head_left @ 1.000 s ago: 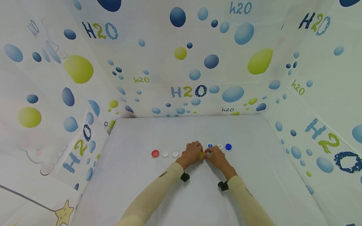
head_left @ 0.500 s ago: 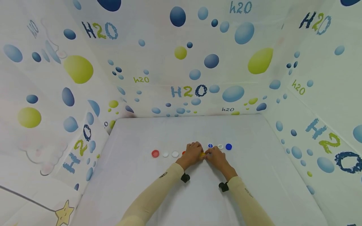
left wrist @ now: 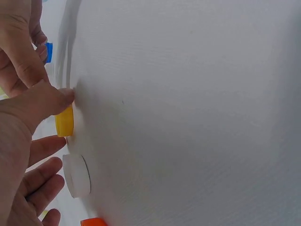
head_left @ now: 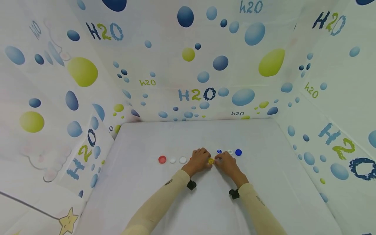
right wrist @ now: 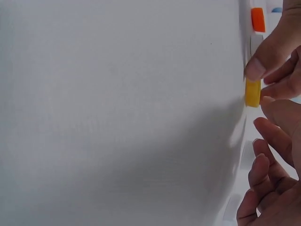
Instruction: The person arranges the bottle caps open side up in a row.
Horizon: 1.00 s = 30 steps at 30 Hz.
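Note:
My left hand (head_left: pixel 200 160) pinches the edge of a yellow bottle cap (head_left: pixel 211 161) between thumb and index finger, low over the white table. In the left wrist view the thumb lies on one side of the yellow cap (left wrist: pixel 65 121), while the other fingers spread loosely beside a white cap (left wrist: pixel 77 176). Just to the right of the yellow cap is my right hand (head_left: pixel 228 164). Its fingers are loosely bent, and the right wrist view shows nothing between them; the thumb tip sits close beside the yellow cap (right wrist: pixel 253 95).
Left of the hands, a red cap (head_left: pixel 162 159) and white caps (head_left: pixel 172 160) form a row; an orange cap (right wrist: pixel 257 20) is partly hidden by the left hand. Beyond the right hand lie a blue-and-white cap (head_left: pixel 219 151), a white printed cap (head_left: pixel 230 152) and a blue cap (head_left: pixel 238 152).
My right hand has drawn slightly to the right, away from the yellow cap, which now shows more fully between the hands. The left hand stays almost in place.

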Each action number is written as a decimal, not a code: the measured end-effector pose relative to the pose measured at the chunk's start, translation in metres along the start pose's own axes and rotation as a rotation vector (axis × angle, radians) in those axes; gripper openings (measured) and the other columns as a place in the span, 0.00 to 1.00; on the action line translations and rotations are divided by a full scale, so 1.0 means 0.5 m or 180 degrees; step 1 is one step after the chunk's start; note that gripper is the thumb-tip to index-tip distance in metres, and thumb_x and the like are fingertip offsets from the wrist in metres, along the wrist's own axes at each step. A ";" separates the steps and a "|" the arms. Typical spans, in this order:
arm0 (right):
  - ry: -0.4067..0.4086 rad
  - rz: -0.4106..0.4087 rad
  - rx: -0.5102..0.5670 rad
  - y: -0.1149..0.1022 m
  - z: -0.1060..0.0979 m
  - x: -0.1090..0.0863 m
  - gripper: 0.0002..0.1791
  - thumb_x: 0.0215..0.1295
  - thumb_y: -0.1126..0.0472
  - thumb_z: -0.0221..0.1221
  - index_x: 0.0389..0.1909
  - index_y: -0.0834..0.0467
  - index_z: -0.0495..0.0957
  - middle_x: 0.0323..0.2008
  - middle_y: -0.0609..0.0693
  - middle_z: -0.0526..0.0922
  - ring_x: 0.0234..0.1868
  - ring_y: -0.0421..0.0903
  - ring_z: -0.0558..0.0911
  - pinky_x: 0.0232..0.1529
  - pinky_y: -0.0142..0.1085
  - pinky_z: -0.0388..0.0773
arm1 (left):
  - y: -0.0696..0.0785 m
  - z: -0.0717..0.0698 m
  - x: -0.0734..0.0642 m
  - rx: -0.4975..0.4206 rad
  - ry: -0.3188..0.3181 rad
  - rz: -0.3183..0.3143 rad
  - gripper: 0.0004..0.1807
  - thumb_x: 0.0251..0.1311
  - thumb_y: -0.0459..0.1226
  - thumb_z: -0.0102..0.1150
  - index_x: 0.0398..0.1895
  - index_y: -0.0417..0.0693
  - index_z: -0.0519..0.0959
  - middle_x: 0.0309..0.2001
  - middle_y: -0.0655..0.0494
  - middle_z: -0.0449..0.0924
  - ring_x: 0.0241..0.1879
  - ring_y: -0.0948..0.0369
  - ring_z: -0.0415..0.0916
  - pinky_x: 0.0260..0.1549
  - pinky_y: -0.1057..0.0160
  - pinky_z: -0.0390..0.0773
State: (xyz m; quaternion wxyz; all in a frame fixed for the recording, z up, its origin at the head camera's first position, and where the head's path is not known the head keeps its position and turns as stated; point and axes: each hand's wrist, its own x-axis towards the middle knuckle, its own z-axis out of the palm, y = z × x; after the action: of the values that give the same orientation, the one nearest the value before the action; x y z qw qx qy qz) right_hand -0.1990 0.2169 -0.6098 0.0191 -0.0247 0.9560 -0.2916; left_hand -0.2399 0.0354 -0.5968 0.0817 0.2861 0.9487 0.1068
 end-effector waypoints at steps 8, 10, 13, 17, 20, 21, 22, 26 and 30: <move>0.0143 0.0013 0.0001 0.006 -0.006 0.006 0.14 0.72 0.56 0.68 0.52 0.59 0.86 0.48 0.58 0.81 0.48 0.57 0.83 0.54 0.56 0.79 | 0.011 -0.007 0.002 -0.0190 0.0139 0.0139 0.23 0.72 0.52 0.63 0.62 0.52 0.81 0.64 0.52 0.76 0.65 0.52 0.72 0.64 0.46 0.68; 0.0175 0.0005 -0.0012 0.009 -0.007 0.009 0.15 0.72 0.56 0.68 0.53 0.59 0.85 0.47 0.58 0.81 0.47 0.56 0.83 0.53 0.54 0.80 | 0.015 -0.009 0.006 -0.0219 0.0161 0.0148 0.21 0.73 0.50 0.62 0.62 0.51 0.81 0.63 0.51 0.76 0.65 0.51 0.72 0.64 0.46 0.69; 0.0284 -0.0019 -0.0011 0.014 -0.009 0.014 0.16 0.71 0.57 0.69 0.54 0.60 0.85 0.45 0.58 0.81 0.46 0.55 0.83 0.51 0.53 0.80 | 0.020 -0.011 0.015 -0.0242 0.0183 0.0106 0.19 0.75 0.48 0.61 0.62 0.50 0.80 0.63 0.51 0.75 0.64 0.51 0.72 0.63 0.47 0.69; 0.0396 -0.0024 -0.0015 0.016 -0.016 0.019 0.18 0.70 0.57 0.69 0.56 0.60 0.84 0.45 0.59 0.81 0.44 0.55 0.83 0.48 0.52 0.80 | 0.027 -0.017 0.027 -0.0251 0.0168 -0.0005 0.20 0.76 0.46 0.60 0.65 0.49 0.79 0.64 0.50 0.75 0.64 0.52 0.72 0.65 0.47 0.69; 0.0396 0.0019 -0.0037 0.018 -0.021 0.023 0.19 0.71 0.57 0.68 0.59 0.60 0.82 0.46 0.60 0.81 0.45 0.55 0.83 0.49 0.53 0.79 | 0.032 -0.023 0.034 -0.0253 0.0135 -0.0068 0.21 0.75 0.46 0.61 0.67 0.50 0.78 0.64 0.49 0.75 0.65 0.51 0.72 0.65 0.47 0.69; 0.0400 0.0027 -0.0048 0.019 -0.022 0.025 0.20 0.71 0.57 0.68 0.59 0.60 0.81 0.47 0.60 0.81 0.45 0.56 0.83 0.49 0.54 0.79 | 0.033 -0.024 0.037 -0.0246 0.0127 -0.0080 0.22 0.76 0.46 0.61 0.67 0.50 0.77 0.64 0.49 0.75 0.65 0.51 0.72 0.66 0.47 0.69; 0.0401 0.0043 -0.0047 0.019 -0.023 0.027 0.20 0.71 0.57 0.68 0.60 0.60 0.81 0.47 0.61 0.81 0.46 0.57 0.83 0.49 0.55 0.78 | 0.035 -0.025 0.041 -0.0253 0.0120 -0.0089 0.22 0.75 0.46 0.61 0.68 0.50 0.77 0.64 0.49 0.75 0.65 0.51 0.72 0.65 0.47 0.69; 0.0412 0.0068 -0.0071 0.022 -0.028 0.034 0.21 0.71 0.58 0.68 0.61 0.61 0.80 0.48 0.62 0.81 0.46 0.58 0.84 0.50 0.57 0.78 | 0.039 -0.025 0.059 -0.0225 0.0118 -0.0105 0.23 0.75 0.46 0.61 0.69 0.52 0.77 0.65 0.49 0.75 0.65 0.51 0.72 0.65 0.47 0.69; 0.0388 0.0110 -0.0132 0.023 -0.032 0.038 0.22 0.72 0.57 0.68 0.62 0.62 0.80 0.48 0.62 0.81 0.46 0.58 0.84 0.49 0.56 0.79 | 0.040 -0.023 0.077 -0.0096 0.0096 -0.0121 0.23 0.76 0.47 0.60 0.70 0.52 0.76 0.65 0.49 0.76 0.65 0.51 0.72 0.65 0.48 0.69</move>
State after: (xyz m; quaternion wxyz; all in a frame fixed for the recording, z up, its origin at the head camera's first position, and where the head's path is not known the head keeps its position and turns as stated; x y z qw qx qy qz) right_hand -0.2191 0.2343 -0.6033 -0.0347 0.0093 0.9615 -0.2723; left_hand -0.2635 0.0716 -0.5845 0.0736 0.2651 0.9534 0.1238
